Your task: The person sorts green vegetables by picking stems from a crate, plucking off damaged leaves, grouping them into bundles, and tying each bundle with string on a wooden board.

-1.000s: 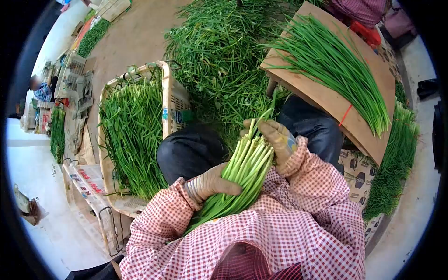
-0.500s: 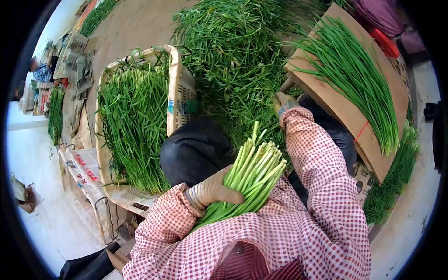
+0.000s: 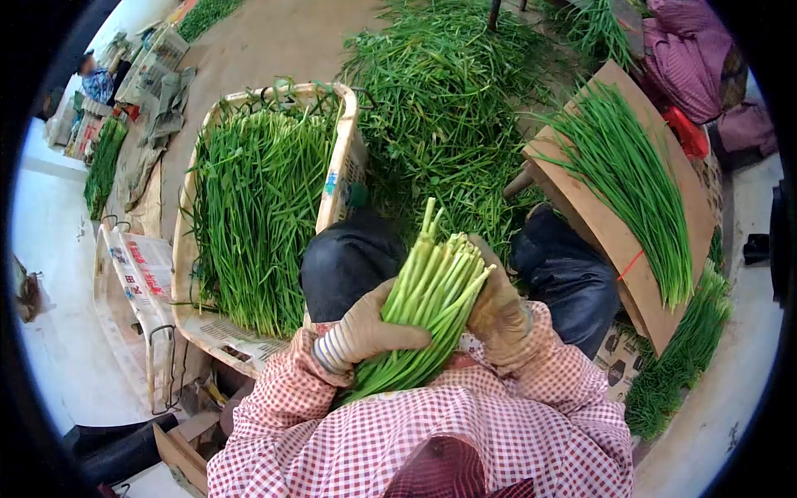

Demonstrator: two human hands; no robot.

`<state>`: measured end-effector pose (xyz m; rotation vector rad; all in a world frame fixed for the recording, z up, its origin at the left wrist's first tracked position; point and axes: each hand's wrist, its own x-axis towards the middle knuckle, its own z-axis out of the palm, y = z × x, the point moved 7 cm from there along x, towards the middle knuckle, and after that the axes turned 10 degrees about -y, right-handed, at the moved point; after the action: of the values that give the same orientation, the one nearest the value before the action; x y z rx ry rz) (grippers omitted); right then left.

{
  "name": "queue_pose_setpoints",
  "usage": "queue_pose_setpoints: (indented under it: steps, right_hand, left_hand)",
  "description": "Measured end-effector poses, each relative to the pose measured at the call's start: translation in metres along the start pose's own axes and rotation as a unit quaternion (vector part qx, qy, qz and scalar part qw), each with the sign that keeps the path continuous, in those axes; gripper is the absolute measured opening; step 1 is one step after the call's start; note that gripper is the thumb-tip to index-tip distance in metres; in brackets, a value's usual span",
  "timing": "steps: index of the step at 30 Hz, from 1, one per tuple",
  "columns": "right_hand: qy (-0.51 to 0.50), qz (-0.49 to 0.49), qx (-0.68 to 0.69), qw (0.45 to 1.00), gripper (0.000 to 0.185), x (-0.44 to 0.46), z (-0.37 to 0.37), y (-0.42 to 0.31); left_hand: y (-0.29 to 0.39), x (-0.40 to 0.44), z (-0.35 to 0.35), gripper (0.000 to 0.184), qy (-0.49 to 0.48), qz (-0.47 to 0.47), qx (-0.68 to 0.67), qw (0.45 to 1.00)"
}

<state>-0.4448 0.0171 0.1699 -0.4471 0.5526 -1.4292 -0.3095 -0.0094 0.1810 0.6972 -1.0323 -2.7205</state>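
My left hand, in a tan glove with a striped cuff, is closed round a thick bundle of garlic chives. The pale cut ends point up and away, a few sticking out above the rest, and the green leaves run down against my checked top. My right hand, in a soiled tan glove, is against the bundle's right side. Its fingers curve round the stalks and are partly hidden behind them. Between my knees and beyond lies a large heap of loose greens.
At the left stands a cream plastic crate packed with chives, beside another crate with printed paper. On the right, a tied chive bunch lies on a cardboard-topped board, with more greens below. Another person's checked sleeve shows upper right.
My right hand has come back from beside the heap near my right knee to the bundle. My left hand still holds the chives. The view has shifted slightly.
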Motion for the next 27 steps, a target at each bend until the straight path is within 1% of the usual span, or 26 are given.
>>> queue_pose_setpoints:
  steps: [1,2,3,4,5,6,7,8,9,10,11,13,14,15,17,18,19,21,22,23,24,25,26,27]
  right_hand:
    - [-0.016,-0.059,0.006,0.998,0.099,-0.002,-0.006,0.002]
    - [-0.011,-0.063,-0.021,0.998,0.102,0.002,0.0,-0.005]
    - [-0.005,-0.066,-0.048,0.997,0.109,0.007,0.006,-0.012]
    - [-0.024,-0.079,-0.055,0.995,0.111,0.01,0.015,-0.015]
    - [-0.043,-0.089,-0.061,0.993,0.113,0.012,0.022,-0.018]
    - [-0.046,-0.091,-0.073,0.992,0.11,0.013,0.023,-0.019]
    - [-0.048,-0.091,-0.072,0.992,0.11,0.013,0.023,-0.02]
    - [-0.013,-0.071,-0.185,0.98,0.107,0.014,0.018,-0.021]
    - [0.022,-0.049,-0.295,0.954,0.105,0.013,0.013,-0.023]
    - [0.015,-0.054,-0.219,0.974,0.1,0.013,0.009,-0.018]
    - [0.013,-0.059,-0.218,0.974,0.1,0.011,0.009,-0.02]
    - [0.02,-0.047,-0.112,0.992,0.094,0.008,0.008,-0.018]
    - [0.027,-0.038,-0.086,0.995,0.09,0.006,0.005,-0.019]
    - [0.027,-0.041,-0.082,0.995,0.09,0.006,0.005,-0.02]
    - [0.018,-0.046,-0.036,0.998,0.088,0.006,0.005,-0.021]
    - [0.006,-0.064,-0.037,0.997,0.082,0.007,0.003,-0.019]
    - [0.007,-0.067,-0.036,0.997,0.082,0.008,-0.002,-0.019]
    - [-0.015,-0.052,-0.098,0.994,0.074,0.009,-0.001,-0.025]
    - [-0.009,-0.048,-0.084,0.995,0.069,0.004,0.0,-0.027]
    - [-0.006,-0.047,-0.082,0.995,0.069,0.004,-0.002,-0.027]
    - [0.001,-0.04,-0.086,0.996,0.067,0.003,-0.005,-0.026]
    - [0.007,-0.033,-0.09,0.995,0.066,0.003,-0.007,-0.025]
    - [0.01,-0.041,-0.067,0.997,0.061,0.003,-0.005,-0.025]
    - [0.011,-0.039,-0.066,0.997,0.061,0.003,-0.006,-0.022]
  left_hand:
    - [0.007,-0.001,0.005,0.079,0.052,0.01,0.09,0.995]
    - [0.012,-0.001,0.008,0.078,0.103,0.022,0.179,0.978]
    - [0.01,0.0,0.012,0.078,0.098,0.025,0.185,0.977]
    - [0.012,-0.001,0.014,0.079,0.121,0.037,0.309,0.943]
    - [0.017,-0.002,0.019,0.08,0.144,0.05,0.427,0.891]
    - [0.025,-0.005,0.033,0.086,0.169,0.048,0.554,0.814]
    - [0.022,-0.003,0.036,0.086,0.17,0.048,0.555,0.813]
    - [0.018,0.0,0.037,0.088,0.172,0.048,0.576,0.798]
    - [0.018,0.002,0.041,0.09,0.173,0.048,0.596,0.783]
    - [0.015,0.004,0.04,0.097,0.15,-0.007,0.58,0.801]
    - [0.016,0.005,0.038,0.097,0.151,-0.005,0.584,0.798]
    - [0.019,0.007,0.049,0.099,0.027,0.115,0.486,0.866]
    - [0.021,0.007,0.047,0.1,0.028,0.036,0.399,0.916]
    - [0.023,0.007,0.036,0.081,0.052,-0.002,0.377,0.925]
    - [0.032,0.014,0.034,0.057,0.062,-0.021,0.188,0.98]
    - [0.036,0.019,0.031,0.042,0.066,-0.017,0.193,0.979]
    - [0.036,0.025,0.025,0.043,0.059,0.003,0.194,0.979]
    - [0.04,0.036,0.025,0.044,0.048,-0.003,0.212,0.976]
    - [0.04,0.04,0.022,0.042,0.036,-0.011,0.216,0.976]
    - [0.041,0.043,0.021,0.041,0.024,-0.019,0.22,0.975]
    - [0.046,0.047,0.022,0.037,0.027,-0.004,0.234,0.972]
    - [0.05,0.052,0.021,0.032,0.041,-0.014,0.253,0.966]
    - [0.053,0.054,0.023,0.03,0.049,-0.021,0.269,0.962]
    - [0.056,0.056,0.024,0.027,0.057,-0.029,0.284,0.957]
